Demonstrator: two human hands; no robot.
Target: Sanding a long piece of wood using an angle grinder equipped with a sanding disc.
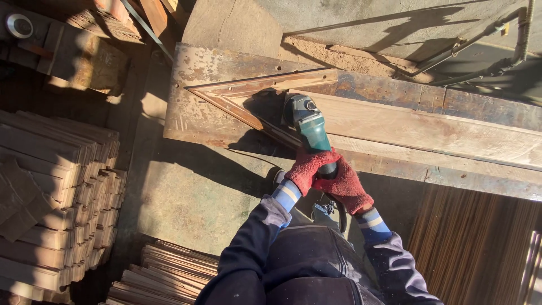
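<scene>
We have both gloved hands on the green grinder (309, 127): our left hand (307, 166) and right hand (345, 186) are clamped together around its handle at the near end. Its head rests on the wooden frame (257, 85) lying on the rusty workbench (192, 118), just inside the frame's corner. We judge it best to keep the disc flat, press lightly, and move steadily along the wood.

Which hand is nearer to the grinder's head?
Left. The left hand grips the green grinder body nearer its head; the right hand holds the rear end.
</scene>
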